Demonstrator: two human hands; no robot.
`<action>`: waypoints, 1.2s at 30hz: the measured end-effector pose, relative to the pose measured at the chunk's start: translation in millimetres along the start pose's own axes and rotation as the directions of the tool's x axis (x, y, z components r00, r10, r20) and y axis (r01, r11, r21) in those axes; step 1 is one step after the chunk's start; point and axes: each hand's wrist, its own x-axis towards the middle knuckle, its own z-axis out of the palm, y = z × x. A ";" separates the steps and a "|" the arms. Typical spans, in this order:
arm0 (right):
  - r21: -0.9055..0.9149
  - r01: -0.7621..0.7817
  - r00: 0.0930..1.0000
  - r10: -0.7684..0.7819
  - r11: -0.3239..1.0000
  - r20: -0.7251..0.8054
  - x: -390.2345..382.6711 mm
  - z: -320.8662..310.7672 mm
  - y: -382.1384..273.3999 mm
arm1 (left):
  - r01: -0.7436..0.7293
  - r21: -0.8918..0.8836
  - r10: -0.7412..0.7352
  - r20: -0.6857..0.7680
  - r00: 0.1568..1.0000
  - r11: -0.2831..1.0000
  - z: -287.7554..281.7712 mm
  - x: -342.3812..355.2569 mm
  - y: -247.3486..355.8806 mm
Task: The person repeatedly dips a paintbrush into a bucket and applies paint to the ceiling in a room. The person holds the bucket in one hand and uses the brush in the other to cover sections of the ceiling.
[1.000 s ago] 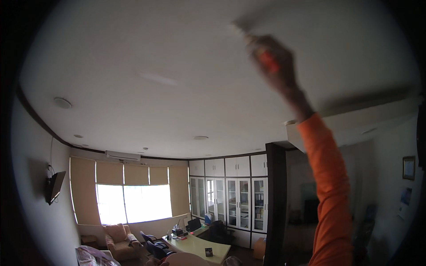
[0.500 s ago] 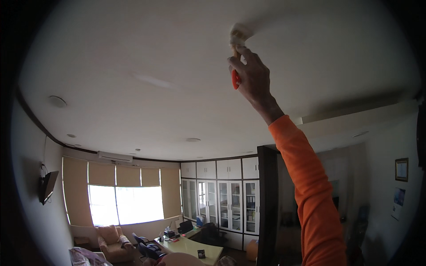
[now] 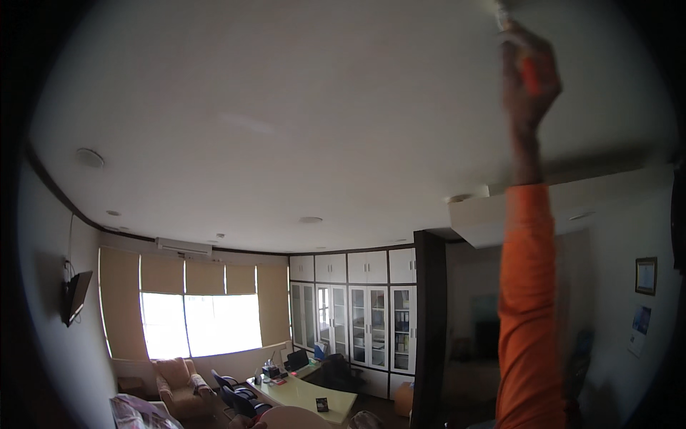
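Note:
My right hand (image 3: 536, 61) is raised high against the white ceiling (image 3: 321, 107), its arm in an orange sleeve (image 3: 530, 286). It is shut on a paintbrush, whose red handle end (image 3: 529, 76) shows against the palm. The brush's pale head (image 3: 501, 14) points up at the ceiling near the top edge of the view. Motion blur hides whether the bristles touch. I cannot make out my left hand in this view.
A boxed ceiling drop (image 3: 471, 218) and a dark pillar (image 3: 430, 307) stand beyond my arm. Below are a pale desk (image 3: 307, 397), chairs (image 3: 239, 400), an armchair (image 3: 180, 390) and glass-door cabinets (image 3: 370, 325). A round light (image 3: 90, 158) sits in the ceiling at left.
My right hand has swept right and farther up the view with the paintbrush. The arm, slanted before, now stands nearly upright. The room has shifted only slightly.

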 end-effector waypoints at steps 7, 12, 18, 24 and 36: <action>-0.475 0.033 0.907 0.173 0.879 0.384 -171.3 150.8 -55.3 | 0.090 -0.096 -0.085 0.046 0.995 0.991 -6.9 0.0 7.3; -0.394 0.009 0.882 0.179 0.919 0.437 -155.1 146.4 -61.4 | 0.137 -0.105 -0.133 0.047 0.990 0.985 -12.5 8.1 -6.5; -0.330 0.093 0.990 -0.053 0.939 0.129 -58.7 65.7 -20.3 | 0.187 -0.144 -0.176 0.090 0.980 0.972 -5.3 10.9 -9.1; -0.265 0.056 0.994 -0.078 0.962 -0.073 -128.5 133.6 -37.9 | 0.148 -0.149 -0.134 0.096 0.986 0.978 -10.2 9.8 11.6; 0.088 -0.481 0.843 0.432 0.873 0.319 -252.5 167.6 -185.1 | 0.361 -0.074 -0.350 0.126 0.928 0.930 -19.0 18.9 -2.2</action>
